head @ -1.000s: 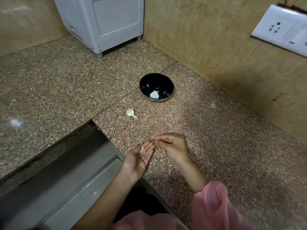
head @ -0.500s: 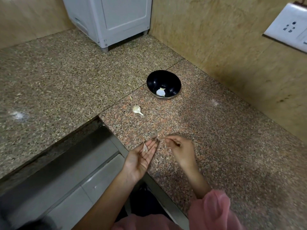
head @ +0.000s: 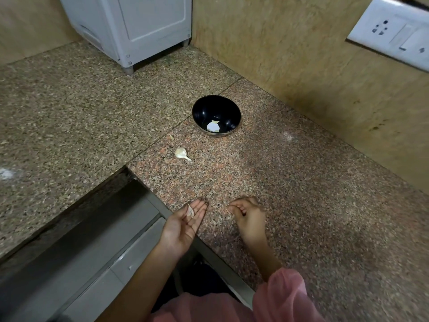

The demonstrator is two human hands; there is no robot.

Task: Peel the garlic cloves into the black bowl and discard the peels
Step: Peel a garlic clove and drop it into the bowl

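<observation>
The right hand, curled with contents unclear, has parted from the flat left hand bearing a peel, well short of the bowl, near which one clove awaits peeling.

A bowl sits on the surface just above centre, with 1 garlic piece in it. At 7 o'clock from the bowl lie a peel scrap, then 1 whole clove. At 6 o'clock, the left hand lies palm up with a peel on its fingers. The right hand is beside it at 3 o'clock. An appliance stands at 11 o'clock, and a socket plate is on the wall at 2 o'clock.
</observation>
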